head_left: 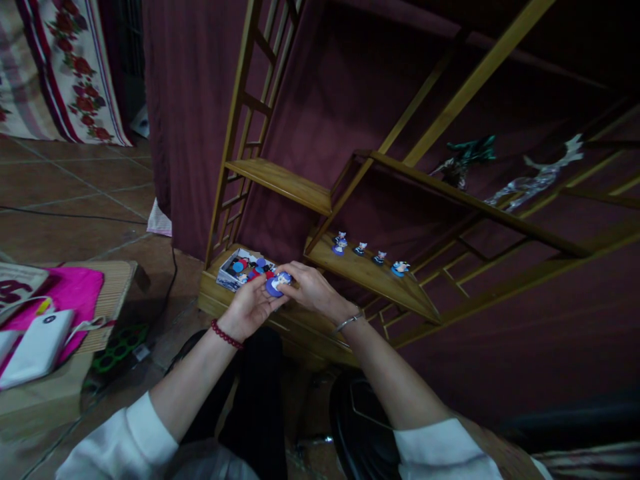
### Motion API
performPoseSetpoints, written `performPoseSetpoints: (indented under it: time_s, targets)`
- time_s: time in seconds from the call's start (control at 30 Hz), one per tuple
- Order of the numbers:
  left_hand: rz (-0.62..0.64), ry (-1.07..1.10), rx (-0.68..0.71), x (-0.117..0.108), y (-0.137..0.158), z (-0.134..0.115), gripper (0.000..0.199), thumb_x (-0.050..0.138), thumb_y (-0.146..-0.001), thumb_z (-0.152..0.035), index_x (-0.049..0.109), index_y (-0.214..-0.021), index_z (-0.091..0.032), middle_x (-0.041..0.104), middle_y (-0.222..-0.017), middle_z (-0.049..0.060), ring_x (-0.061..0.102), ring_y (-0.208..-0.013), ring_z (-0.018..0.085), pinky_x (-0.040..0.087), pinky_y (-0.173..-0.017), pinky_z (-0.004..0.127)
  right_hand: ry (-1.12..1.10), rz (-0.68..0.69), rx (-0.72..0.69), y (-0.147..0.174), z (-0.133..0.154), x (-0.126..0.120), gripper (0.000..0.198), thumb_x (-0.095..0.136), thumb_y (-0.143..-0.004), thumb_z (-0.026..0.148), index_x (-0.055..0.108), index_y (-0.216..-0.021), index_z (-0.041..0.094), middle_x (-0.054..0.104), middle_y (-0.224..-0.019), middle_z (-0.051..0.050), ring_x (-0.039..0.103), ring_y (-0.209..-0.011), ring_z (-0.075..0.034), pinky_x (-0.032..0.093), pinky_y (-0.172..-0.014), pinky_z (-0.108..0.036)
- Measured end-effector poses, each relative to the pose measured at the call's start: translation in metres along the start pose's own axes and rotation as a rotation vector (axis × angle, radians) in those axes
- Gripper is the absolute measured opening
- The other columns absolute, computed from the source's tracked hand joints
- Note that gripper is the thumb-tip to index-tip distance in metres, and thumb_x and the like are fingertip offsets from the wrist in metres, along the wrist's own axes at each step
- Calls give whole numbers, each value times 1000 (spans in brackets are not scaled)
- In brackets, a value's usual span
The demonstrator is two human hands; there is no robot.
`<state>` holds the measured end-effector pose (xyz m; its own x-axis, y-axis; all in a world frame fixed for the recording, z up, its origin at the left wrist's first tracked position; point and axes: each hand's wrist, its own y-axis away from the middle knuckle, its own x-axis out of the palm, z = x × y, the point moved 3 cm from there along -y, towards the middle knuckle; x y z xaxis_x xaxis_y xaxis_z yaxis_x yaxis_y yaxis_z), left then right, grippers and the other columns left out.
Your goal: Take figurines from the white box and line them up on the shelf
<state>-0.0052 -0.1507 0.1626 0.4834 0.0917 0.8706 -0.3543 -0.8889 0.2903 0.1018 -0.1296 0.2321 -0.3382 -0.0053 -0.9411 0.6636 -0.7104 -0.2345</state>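
A small purple-and-white figurine [278, 284] is held between both hands, in front of the cabinet and just beside the near right corner of an open box [227, 279]. The right hand [314, 291] is bent nearly closed, pinching it between thumb and fingers; the left hand [249, 309], palm up and half curled, appears to hold the base edge loosely, though its exact grip is hard to tell. The figurine looks like light, stiff plastic, probably smooth enough to slip; the rounded base and thick body should take a pinch best, sparing any thin parts. The box, near the left end of the cabinet top [210, 272], holds jumbled red, blue and black pieces [241, 265]. Beyond, standing figurines [379, 257] line the raised shelf [410, 298] from its left corner towards the right.
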Motion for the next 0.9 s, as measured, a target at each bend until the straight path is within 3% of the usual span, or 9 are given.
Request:
performPoseSetpoints:
  time_s: [0.3, 0.63, 0.9]
  targets:
    - [-48, -2, 12, 0, -2, 2, 21, 40, -84, -20, 59, -78, -11, 64, -67, 7, 60, -61, 14, 50, -68, 32, 129, 8, 120, 0, 2, 4, 19, 54, -74, 25, 57, -91, 18, 56, -81, -3, 51, -70, -13, 37, -65, -24]
    - [-17, -20, 57, 0, -5, 5, 21, 38, -85, -20, 57, -84, -11, 63, -67, 6, 59, -59, 13, 49, -63, 29, 313, 97, 348, -4, 17, 3, 22, 49, -76, 30, 54, -92, 16, 58, -88, -6, 54, -80, -16, 37, -69, -24]
    - [-49, 22, 64, 1, -5, 2, 22, 36, -86, -20, 56, -82, -12, 61, -63, 5, 58, -55, 12, 49, -59, 27, 294, 100, 246, -4, 20, 3, 25, 47, -80, 29, 51, -101, 16, 55, -91, -5, 52, -77, -14, 36, -66, -23]
